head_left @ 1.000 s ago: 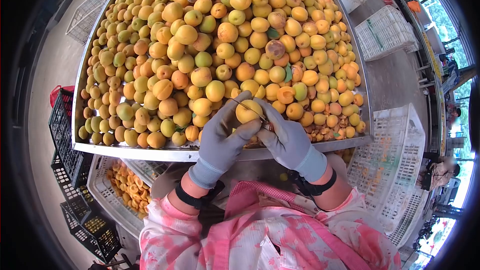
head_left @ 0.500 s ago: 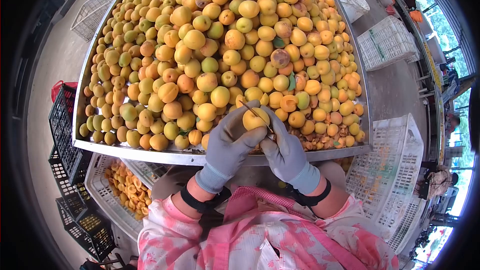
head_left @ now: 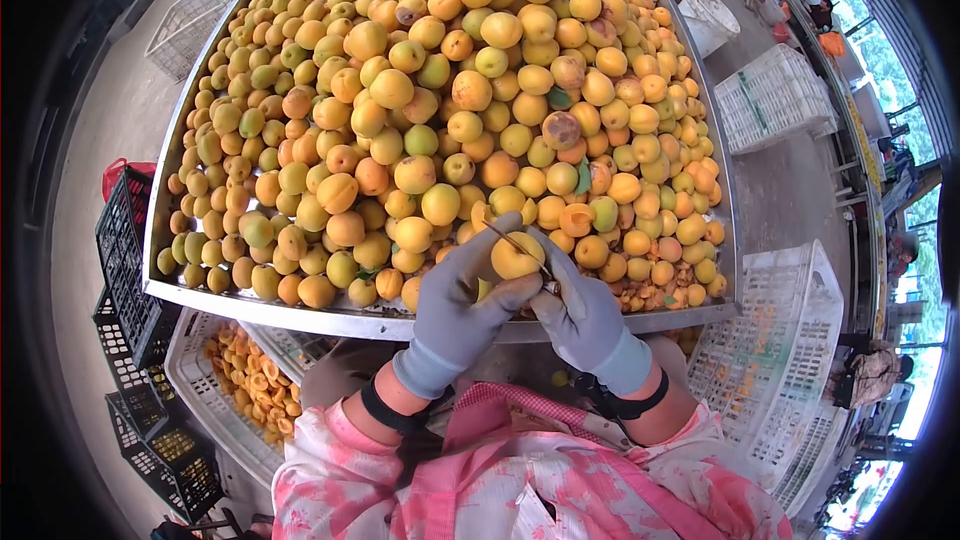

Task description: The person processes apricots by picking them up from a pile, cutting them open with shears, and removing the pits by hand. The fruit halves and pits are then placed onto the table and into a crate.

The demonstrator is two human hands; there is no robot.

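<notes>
In the head view, my gloved left hand [head_left: 458, 298] is closed around a yellow apricot [head_left: 508, 262] at the front edge of the fruit table. My right hand [head_left: 582, 312], in a matching grey glove, grips a thin knife [head_left: 520, 246] whose narrow blade lies slantwise across the top of the apricot. The fingertips of both hands meet close about the fruit, and the knife's handle is hidden in the right fingers. Just beyond the hands lies a large heap of whole apricots [head_left: 440, 204], with one split apricot [head_left: 576, 220] among them.
A metal-rimmed table [head_left: 280, 312] bears the heap. Below left, a white crate [head_left: 190, 360] holds apricot halves [head_left: 255, 380], beside stacked black crates [head_left: 130, 250]. Another white crate [head_left: 765, 340] leans at the right, with more white crates [head_left: 775, 95] behind. Pits and scraps [head_left: 645, 292] lie near the table's right corner.
Both hands, with the apricot and knife, sit slightly lower and further right in the view. The blade still crosses the fruit, and the grips look the same.
</notes>
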